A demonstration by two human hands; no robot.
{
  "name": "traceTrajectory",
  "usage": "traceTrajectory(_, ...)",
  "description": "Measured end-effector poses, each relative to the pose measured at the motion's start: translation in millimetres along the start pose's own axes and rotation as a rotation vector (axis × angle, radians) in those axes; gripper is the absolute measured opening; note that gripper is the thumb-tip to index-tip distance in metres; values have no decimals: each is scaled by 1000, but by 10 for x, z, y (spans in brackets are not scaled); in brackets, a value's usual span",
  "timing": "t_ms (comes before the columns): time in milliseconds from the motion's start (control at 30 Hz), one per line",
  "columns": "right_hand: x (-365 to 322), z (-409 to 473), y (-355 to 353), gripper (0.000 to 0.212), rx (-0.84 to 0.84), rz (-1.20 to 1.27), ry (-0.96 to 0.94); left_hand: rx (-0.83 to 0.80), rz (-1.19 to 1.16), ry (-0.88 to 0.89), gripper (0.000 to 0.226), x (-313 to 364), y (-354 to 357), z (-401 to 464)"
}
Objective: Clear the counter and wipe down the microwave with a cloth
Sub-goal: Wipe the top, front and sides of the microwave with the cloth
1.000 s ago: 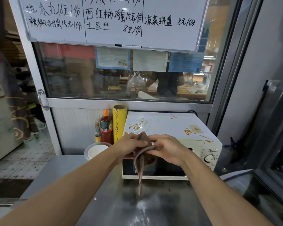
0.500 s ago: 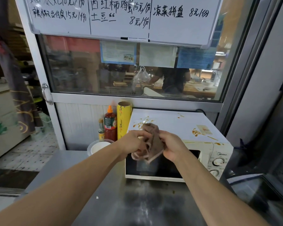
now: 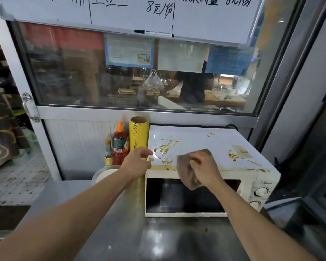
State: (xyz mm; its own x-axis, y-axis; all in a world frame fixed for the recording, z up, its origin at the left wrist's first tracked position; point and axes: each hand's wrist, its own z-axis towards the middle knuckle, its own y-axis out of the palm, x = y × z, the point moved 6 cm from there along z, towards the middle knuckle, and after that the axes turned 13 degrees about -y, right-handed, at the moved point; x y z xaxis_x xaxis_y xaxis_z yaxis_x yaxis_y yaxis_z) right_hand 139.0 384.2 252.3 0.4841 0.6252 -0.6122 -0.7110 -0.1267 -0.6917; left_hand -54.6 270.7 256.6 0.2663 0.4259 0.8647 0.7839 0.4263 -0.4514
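A white microwave (image 3: pixel 205 140) stands on the steel counter (image 3: pixel 158 238), its top smeared with orange-brown sauce at the left, right and front edge. My right hand (image 3: pixel 205 168) grips a folded brown cloth (image 3: pixel 186 172) at the front edge of the microwave's top, the cloth hanging a little over the door. My left hand (image 3: pixel 136 162) hovers by the microwave's front left corner, fingers loosely curled and holding nothing.
Left of the microwave stand a yellow cling-film roll (image 3: pixel 139 134), a red sauce bottle (image 3: pixel 120 146), a small bottle (image 3: pixel 108 154) and a white bowl (image 3: pixel 104 175). A glass window and a whiteboard rise behind. A dark glass-fronted unit (image 3: pixel 309 213) is at the right.
My left hand has let go of the cloth and moved left. My right hand has carried the folded cloth up onto the microwave's top front edge. The camera has moved closer.
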Motion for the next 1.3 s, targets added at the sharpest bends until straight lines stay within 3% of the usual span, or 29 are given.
traceTrajectory(167, 194, -5, 293, 44, -259, -467, -84, 17, 42, -57, 45, -225, -21, 199)
traceTrajectory(333, 238, -117, 418, 49, -200, -686, -128, -57, 3, -140, 51, -410, 63, 323)
traceTrajectory(533, -362, -114, 997, 51, -212, -603, -313, -110, -109, -172, 45, -454, 62, 366)
traceTrajectory(667, -577, 115, 1245, 48, -243, -566, -258, -166, -114, -158, 48, -462, 48, 336)
traceTrajectory(900, -354, 417, 1135, 48, -330, -495, -167, -148, -156, -202, 52, -489, 59, 324)
traceTrajectory(1067, 140, 298, 677, 48, -235, -575, -60, -82, -116, -178, 51, -459, 63, 293)
traceTrajectory(1167, 414, 169, 349, 48, -140, -634, -1, -135, -109, -194, 48, -420, 106, 283)
traceTrajectory(1300, 319, 78, 408, 49, -76, -650, 25, -111, -107, -200, 48, -413, 97, 279)
